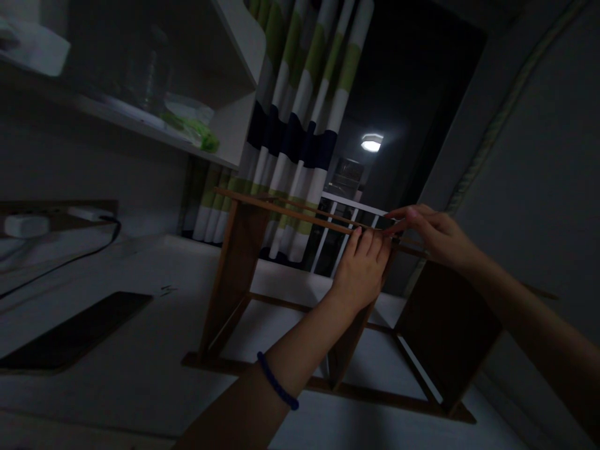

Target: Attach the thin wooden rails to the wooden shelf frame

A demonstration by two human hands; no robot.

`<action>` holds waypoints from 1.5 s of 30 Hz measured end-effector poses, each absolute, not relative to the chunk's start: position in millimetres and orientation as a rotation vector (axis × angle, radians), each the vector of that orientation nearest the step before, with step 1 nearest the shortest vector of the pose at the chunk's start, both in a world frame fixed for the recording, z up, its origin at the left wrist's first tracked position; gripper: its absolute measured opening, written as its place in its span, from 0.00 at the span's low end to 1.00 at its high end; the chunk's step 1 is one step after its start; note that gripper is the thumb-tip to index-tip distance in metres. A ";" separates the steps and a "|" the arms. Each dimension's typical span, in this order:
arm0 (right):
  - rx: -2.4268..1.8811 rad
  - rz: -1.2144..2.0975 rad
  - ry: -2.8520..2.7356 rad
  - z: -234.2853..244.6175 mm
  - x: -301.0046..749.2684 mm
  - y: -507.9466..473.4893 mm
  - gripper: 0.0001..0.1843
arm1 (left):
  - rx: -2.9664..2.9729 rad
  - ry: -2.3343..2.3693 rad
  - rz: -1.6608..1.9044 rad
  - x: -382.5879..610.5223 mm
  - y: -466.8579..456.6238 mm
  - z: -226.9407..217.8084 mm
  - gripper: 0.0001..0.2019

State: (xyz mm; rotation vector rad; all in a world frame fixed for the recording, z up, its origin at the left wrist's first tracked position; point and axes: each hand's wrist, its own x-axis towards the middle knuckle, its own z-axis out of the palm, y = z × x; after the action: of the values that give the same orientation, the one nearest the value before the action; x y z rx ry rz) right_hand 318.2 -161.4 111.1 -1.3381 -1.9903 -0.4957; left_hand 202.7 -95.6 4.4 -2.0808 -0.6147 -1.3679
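A brown wooden rack (234, 269) with upright panels and thin top rails stands on a white desk (140, 369). My left hand (363, 265), a blue bead bracelet on its wrist, curls over the top rail (290, 212) near the middle upright panel. My right hand (434, 234) pinches the same rail just to the right, fingertips almost touching the left hand. The right panel (445, 325) sits below my right forearm. The room is dim.
A dark flat pad (70, 334) lies on the desk at the left. A wall shelf (154, 119) with a bottle and green item hangs above. A striped curtain (300, 125) and a white railing (342, 231) stand behind; a cable (60, 262) runs along the left.
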 end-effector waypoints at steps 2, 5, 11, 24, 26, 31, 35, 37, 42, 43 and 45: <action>-1.358 -0.540 -1.991 110.5 320.5 -155.5 0.28 | -2.078 -0.619 -1.370 202.8 -95.6 4.4 0.23; -1.396 -0.605 -1.984 110.1 327.4 -149.2 0.29 | -2.082 -0.609 -1.379 203.2 -95.2 4.3 0.22; -1.433 -0.651 -1.947 107.9 345.3 -149.5 0.29 | -2.086 -0.609 -1.380 203.5 -95.1 3.8 0.22; -1.316 -0.461 -1.949 112.8 337.3 -174.0 0.30 | -2.090 -0.590 -1.392 204.4 -94.0 3.5 0.23; -1.262 -0.371 -1.968 111.5 333.1 -172.3 0.29 | -2.089 -0.590 -1.388 204.5 -93.8 3.6 0.23; -1.244 -0.317 -1.985 108.7 326.1 -165.4 0.27 | -2.075 -0.600 -1.373 203.3 -94.6 4.1 0.22; -1.302 -0.419 -1.999 107.4 327.6 -158.9 0.28 | -2.086 -0.617 -1.361 202.5 -95.7 5.1 0.22; -1.329 -0.455 -2.005 106.8 330.5 -156.5 0.28 | -2.090 -0.620 -1.361 202.5 -95.9 5.3 0.22; -1.348 -0.487 -2.016 105.4 336.7 -154.1 0.28 | -2.091 -0.599 -1.377 203.3 -95.0 4.7 0.23; -1.353 -0.493 -2.016 105.2 337.4 -154.0 0.29 | -2.092 -0.600 -1.378 203.4 -94.9 4.5 0.23; -1.366 -0.501 -2.012 104.6 338.3 -153.7 0.29 | -2.094 -0.610 -1.374 203.6 -94.9 4.4 0.23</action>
State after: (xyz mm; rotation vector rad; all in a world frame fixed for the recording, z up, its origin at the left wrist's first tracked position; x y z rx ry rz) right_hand 338.3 -153.7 104.6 -1.3657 -2.0121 -0.5013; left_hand 203.6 -94.9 4.4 -2.0942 -0.6098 -1.3735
